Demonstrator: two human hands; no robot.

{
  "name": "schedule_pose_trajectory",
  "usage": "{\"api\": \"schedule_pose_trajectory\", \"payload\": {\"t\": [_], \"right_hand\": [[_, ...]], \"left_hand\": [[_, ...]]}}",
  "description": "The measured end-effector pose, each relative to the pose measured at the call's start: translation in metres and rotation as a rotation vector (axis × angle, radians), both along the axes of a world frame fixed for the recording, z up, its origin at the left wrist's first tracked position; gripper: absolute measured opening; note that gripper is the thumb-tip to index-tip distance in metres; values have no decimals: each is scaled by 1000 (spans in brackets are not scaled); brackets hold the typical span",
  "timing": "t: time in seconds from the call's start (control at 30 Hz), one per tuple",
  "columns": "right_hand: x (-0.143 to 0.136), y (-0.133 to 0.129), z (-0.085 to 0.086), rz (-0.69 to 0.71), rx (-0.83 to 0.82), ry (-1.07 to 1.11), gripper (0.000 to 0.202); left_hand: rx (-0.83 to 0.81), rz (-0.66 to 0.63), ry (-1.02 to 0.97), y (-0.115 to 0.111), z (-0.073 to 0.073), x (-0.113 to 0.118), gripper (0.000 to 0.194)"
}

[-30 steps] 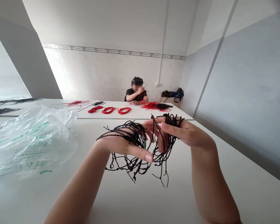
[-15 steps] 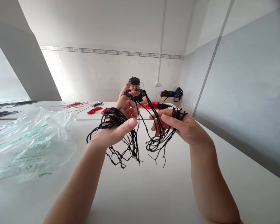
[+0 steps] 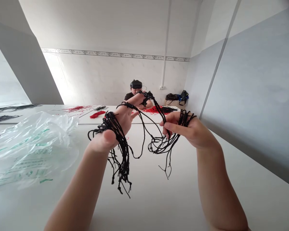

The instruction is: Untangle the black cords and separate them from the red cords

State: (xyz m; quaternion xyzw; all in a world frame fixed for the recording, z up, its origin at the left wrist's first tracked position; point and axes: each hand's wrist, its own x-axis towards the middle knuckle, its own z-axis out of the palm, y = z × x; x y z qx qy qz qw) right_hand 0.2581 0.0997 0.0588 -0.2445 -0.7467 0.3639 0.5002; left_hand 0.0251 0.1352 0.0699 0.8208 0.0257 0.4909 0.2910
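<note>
Many black braided cords (image 3: 122, 144) are looped over my left hand (image 3: 119, 123), around the base of its thumb and palm, with their knotted ends hanging down. The left fingers are stretched forward and spread, with more cord lying across them near the tips. My right hand (image 3: 180, 126) pinches black cords (image 3: 162, 112) between thumb and fingers; these run up and left to the fingertips of my left hand. Another bunch of black cords (image 3: 188, 118) is wrapped around the right fingers, its loops hanging below. Both hands are raised above the white table (image 3: 154, 199).
A crumpled clear plastic bag (image 3: 33, 147) with green print lies at the left. Red cord bundles (image 3: 97, 114) and black cords (image 3: 12, 108) lie on the far table. Behind it sits a person (image 3: 136, 89) wearing black headgear. Bags (image 3: 177, 97) rest by the back wall.
My left hand has turned and its fingers have straightened, the thumb now pointing toward me. Its hanging cords have swung left and lower. The person opposite has lowered a raised hand.
</note>
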Motion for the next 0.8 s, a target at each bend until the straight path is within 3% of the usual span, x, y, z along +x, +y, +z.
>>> {"api": "schedule_pose_trajectory", "payload": {"t": [0.17,0.23,0.37,0.43,0.6,0.7,0.8], "right_hand": [[-1,-1,0,10,-14,-131,20],[-2,1,-1,20,-8,-198,25],[-1,4,-2,76,38,-192,47],[0,3,-2,111,58,-193,56],[-1,-2,1,157,58,-278,80],[-4,-2,1,151,83,-324,89],[-7,1,-2,134,96,-309,87]], "left_hand": [[72,232,59,-2,-3,-5,80],[37,210,54,-6,-1,0,85],[-73,46,-117,-15,6,9,86],[-103,103,-136,-17,8,9,75],[-102,415,182,-20,6,16,27],[-109,469,308,-20,5,24,27],[-121,433,331,-20,4,27,35]]}}
